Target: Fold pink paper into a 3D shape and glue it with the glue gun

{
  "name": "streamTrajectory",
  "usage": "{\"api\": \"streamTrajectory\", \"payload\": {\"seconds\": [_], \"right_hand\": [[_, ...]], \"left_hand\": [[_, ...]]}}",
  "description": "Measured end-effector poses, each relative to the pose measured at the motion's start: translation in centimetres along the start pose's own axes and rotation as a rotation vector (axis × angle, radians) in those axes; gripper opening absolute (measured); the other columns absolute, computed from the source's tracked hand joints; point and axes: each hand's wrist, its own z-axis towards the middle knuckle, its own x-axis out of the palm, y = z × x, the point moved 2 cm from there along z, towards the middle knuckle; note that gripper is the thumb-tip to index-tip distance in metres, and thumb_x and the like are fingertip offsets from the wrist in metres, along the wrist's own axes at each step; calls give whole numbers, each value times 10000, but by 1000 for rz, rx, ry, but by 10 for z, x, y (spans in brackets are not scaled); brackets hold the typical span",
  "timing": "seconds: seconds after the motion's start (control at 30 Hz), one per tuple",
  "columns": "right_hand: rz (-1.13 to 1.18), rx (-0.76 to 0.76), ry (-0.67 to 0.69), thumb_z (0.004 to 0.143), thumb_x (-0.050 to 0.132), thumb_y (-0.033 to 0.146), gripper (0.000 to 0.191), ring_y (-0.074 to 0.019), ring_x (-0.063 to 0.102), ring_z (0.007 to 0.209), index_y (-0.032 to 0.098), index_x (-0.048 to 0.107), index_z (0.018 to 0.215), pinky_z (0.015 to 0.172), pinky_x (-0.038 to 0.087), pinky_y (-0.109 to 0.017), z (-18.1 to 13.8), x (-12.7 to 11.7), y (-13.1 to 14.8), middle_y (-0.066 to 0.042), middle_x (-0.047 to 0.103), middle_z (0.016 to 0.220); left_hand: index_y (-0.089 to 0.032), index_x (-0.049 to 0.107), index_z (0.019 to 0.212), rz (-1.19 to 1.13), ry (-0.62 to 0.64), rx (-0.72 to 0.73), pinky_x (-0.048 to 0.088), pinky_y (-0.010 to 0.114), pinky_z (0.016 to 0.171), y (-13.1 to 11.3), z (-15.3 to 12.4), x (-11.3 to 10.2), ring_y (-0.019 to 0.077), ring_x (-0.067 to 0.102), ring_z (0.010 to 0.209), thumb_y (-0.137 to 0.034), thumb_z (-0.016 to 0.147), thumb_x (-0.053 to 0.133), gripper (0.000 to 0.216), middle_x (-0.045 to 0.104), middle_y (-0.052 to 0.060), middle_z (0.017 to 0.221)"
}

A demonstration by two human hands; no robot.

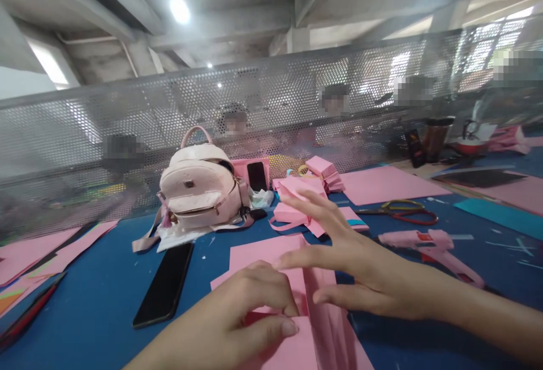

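My left hand is curled, thumb and fingers pressing on a pink folded paper piece at the bottom centre of the blue table. My right hand hovers over the same paper with fingers stretched out and spread, its thumb touching the upright pink fold. Another flat pink sheet lies under and beyond the hands.
A pink backpack stands behind, a black phone lies to the left. A pink glue gun and scissors lie to the right, with stacked pink paper pieces. A perforated metal screen separates other seated people.
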Motion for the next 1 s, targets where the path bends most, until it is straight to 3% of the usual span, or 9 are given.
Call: {"api": "streamTrajectory", "payload": {"seconds": [0.13, 0.3, 0.4, 0.53, 0.63, 0.73, 0.87, 1.0], "right_hand": [[36, -2, 109, 1013, 527, 428, 232, -265, 153, 1525, 284, 685, 1104, 1228, 149, -523, 3, -4, 4, -33, 261, 1629], [90, -9, 155, 937, 662, 369, 133, -282, 215, 1500, 246, 701, 967, 1212, 217, -515, 5, 1, 5, -56, 403, 1538], [136, -4, 166, 932, 673, 342, 102, -278, 272, 1473, 247, 709, 931, 1187, 282, -493, 6, 4, 6, -42, 452, 1491], [139, -7, 171, 949, 657, 358, 136, -259, 257, 1479, 240, 719, 920, 1197, 265, -477, 6, 10, 5, -44, 473, 1477], [127, -28, 168, 959, 643, 354, 144, -255, 282, 1466, 237, 726, 950, 1200, 259, -479, 4, 15, 4, -51, 473, 1480], [131, -26, 166, 965, 635, 347, 143, -247, 299, 1456, 236, 725, 964, 1199, 258, -472, 3, 18, 4, -44, 473, 1480], [175, -33, 178, 938, 669, 296, 79, -227, 310, 1444, 241, 725, 943, 1203, 241, -449, 5, 18, 6, -29, 486, 1454], [229, -28, 206, 888, 722, 258, 44, -237, 356, 1412, 234, 729, 924, 1189, 255, -453, 7, 19, 6, -42, 508, 1416]], "left_hand": [[-173, 663, 905, -9, 40, -36, 460, 274, 941, 3, 1, 2, 194, 630, 1018, -245, 955, 579, 121, 711, 76, 954], [-164, 646, 956, 31, 49, -146, 457, 292, 944, 7, -2, 5, 206, 632, 1038, -251, 916, 574, 120, 706, 93, 1042], [-165, 661, 938, 68, 79, -250, 455, 300, 925, 7, -3, 6, 217, 630, 1015, -268, 889, 570, 145, 709, 78, 1006], [-183, 707, 901, 39, 119, -420, 469, 268, 834, 12, -1, 8, 190, 628, 899, -261, 852, 575, 162, 706, 30, 906], [-174, 723, 907, -179, 156, -580, 468, 211, 665, 21, -2, 13, 131, 583, 733, -254, 828, 599, 167, 674, -2, 814], [-149, 718, 918, -369, 177, -697, 380, 166, 493, 26, -2, 18, 81, 468, 572, -281, 809, 642, 188, 594, -33, 688], [-161, 724, 906, -360, 140, -735, 346, 150, 470, 28, -1, 21, 61, 433, 538, -287, 784, 697, 178, 567, -54, 654], [-144, 715, 848, -399, 197, -690, 341, 155, 460, 31, 2, 22, 56, 413, 523, -253, 768, 693, 137, 549, -49, 647]]}}
